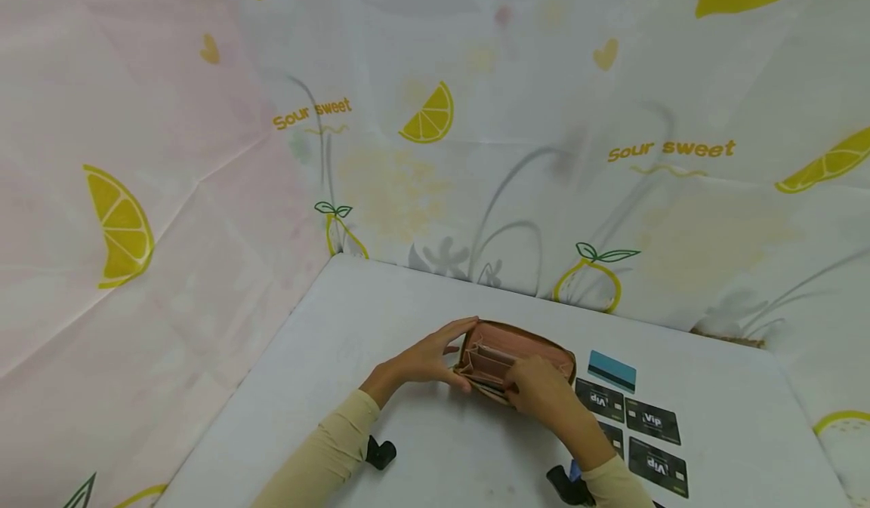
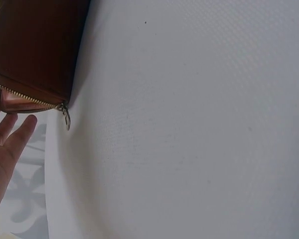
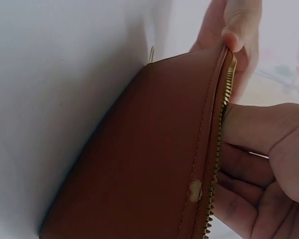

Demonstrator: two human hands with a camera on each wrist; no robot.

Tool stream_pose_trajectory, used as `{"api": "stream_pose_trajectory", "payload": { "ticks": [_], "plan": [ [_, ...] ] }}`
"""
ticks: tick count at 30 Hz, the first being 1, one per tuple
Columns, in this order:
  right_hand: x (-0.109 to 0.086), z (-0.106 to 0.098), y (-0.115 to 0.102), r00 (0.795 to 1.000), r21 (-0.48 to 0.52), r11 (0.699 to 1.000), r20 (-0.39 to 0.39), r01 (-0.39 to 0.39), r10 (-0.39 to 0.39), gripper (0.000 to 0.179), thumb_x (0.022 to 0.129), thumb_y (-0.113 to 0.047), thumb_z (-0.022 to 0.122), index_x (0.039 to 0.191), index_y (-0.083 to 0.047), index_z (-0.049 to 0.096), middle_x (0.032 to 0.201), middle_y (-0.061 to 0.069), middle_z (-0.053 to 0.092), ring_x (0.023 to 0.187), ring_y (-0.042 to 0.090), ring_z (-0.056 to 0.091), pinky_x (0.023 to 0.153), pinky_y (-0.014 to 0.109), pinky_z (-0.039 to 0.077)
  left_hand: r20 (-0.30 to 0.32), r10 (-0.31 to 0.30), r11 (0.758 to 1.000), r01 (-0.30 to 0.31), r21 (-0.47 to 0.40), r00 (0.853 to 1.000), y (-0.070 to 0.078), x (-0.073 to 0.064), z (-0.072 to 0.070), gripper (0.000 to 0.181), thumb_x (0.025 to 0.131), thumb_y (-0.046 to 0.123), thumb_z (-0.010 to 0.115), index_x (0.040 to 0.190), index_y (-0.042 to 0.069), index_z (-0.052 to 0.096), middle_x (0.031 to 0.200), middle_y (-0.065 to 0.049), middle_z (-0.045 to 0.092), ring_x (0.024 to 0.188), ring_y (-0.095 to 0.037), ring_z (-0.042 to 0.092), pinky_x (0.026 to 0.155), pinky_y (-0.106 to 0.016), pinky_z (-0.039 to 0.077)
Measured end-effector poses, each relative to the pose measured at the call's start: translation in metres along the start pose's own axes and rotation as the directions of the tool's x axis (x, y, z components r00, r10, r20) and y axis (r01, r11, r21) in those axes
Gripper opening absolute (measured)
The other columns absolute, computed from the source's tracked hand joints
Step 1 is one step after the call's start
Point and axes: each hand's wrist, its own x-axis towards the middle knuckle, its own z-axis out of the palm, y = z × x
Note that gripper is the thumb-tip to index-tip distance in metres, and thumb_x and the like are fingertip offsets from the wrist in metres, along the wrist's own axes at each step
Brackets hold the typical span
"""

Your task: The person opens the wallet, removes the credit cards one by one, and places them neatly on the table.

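A brown zip-around wallet [image 1: 519, 338] stands unzipped on the white table, its pink lining and inner compartments facing up. My left hand [image 1: 424, 357] grips its left end, thumb at the near edge and fingers behind. In the left wrist view, fingers of that hand [image 2: 10, 144] lie beside the brass zipper [image 2: 30, 98]. My right hand [image 1: 540, 391] reaches into the wallet's opening from the right. The right wrist view has its thumb [image 3: 249, 127] passing behind the zipped edge, fingers bent below it. The fingertips are hidden inside, so I cannot tell what they pinch.
Right of the wallet lie a blue card [image 1: 612, 370] with a dark stripe and several black Vip cards [image 1: 652, 420], some partly behind my right forearm. A lemon-patterned sheet [image 1: 435, 191] rises behind the table. Small black objects [image 1: 381, 454] show beside my wrists.
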Motion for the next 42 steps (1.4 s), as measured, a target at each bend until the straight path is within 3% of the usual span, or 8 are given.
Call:
{"api": "stream_pose_trajectory", "payload": {
  "ticks": [9, 19, 29, 34, 42],
  "plan": [
    [0.001, 0.0, 0.0, 0.998, -0.02, 0.998, -0.027, -0.053, 0.052, 0.031, 0.072, 0.003, 0.075, 0.057, -0.017, 0.057, 0.051, -0.013, 0.039, 0.047, 0.001, 0.032, 0.042, 0.018, 0.027, 0.001, -0.007, 1.0, 0.007, 0.001, 1.0, -0.001, 0.0, -0.001, 0.113, 0.073, 0.029, 0.088, 0.158, 0.015, 0.014, 0.162, 0.0, 0.012, 0.145, -0.018, 0.02, 0.11, -0.045, 0.039],
    [-0.002, -0.003, 0.001, 1.0, 0.015, 1.0, -0.001, -0.021, 0.021, 0.011, 0.078, 0.001, 0.077, 0.076, -0.009, 0.075, 0.069, -0.003, 0.065, 0.058, 0.004, 0.052, 0.05, 0.022, 0.047, -0.008, -0.007, 1.0, 0.007, 0.013, 1.0, -0.004, 0.0, -0.001, 0.112, 0.074, 0.032, 0.087, 0.158, 0.015, 0.015, 0.162, 0.0, 0.013, 0.145, -0.018, 0.02, 0.11, -0.042, 0.04],
    [0.002, 0.003, 0.001, 0.999, -0.058, 0.998, -0.001, -0.039, 0.039, 0.031, 0.074, 0.004, 0.074, 0.059, -0.016, 0.056, 0.053, -0.011, 0.042, 0.048, 0.004, 0.034, 0.043, 0.021, 0.031, -0.002, 0.001, 1.0, -0.001, 0.001, 1.0, 0.0, 0.001, 0.0, 0.112, 0.073, 0.029, 0.087, 0.158, 0.014, 0.015, 0.162, -0.001, 0.012, 0.146, -0.018, 0.019, 0.11, -0.045, 0.039],
    [0.002, 0.005, 0.002, 1.0, -0.122, 0.993, -0.018, -0.003, 0.001, 0.029, 0.071, 0.003, 0.075, 0.059, -0.016, 0.058, 0.052, -0.01, 0.044, 0.048, 0.003, 0.033, 0.043, 0.02, 0.03, 0.006, -0.002, 1.0, 0.002, -0.001, 1.0, 0.001, 0.001, 0.001, 0.113, 0.073, 0.031, 0.087, 0.158, 0.015, 0.014, 0.162, 0.0, 0.012, 0.146, -0.018, 0.019, 0.11, -0.045, 0.039],
    [-0.001, -0.006, -0.006, 0.999, -0.089, 0.996, -0.027, 0.021, -0.024, 0.029, 0.069, 0.005, 0.074, 0.058, -0.016, 0.058, 0.053, -0.011, 0.042, 0.051, 0.002, 0.029, 0.046, 0.02, 0.025, -0.001, -0.02, 1.0, 0.02, 0.0, 1.0, 0.0, 0.0, 0.0, 0.111, 0.074, 0.028, 0.087, 0.158, 0.015, 0.016, 0.162, 0.002, 0.013, 0.146, -0.016, 0.019, 0.111, -0.04, 0.038]
  ]
}}
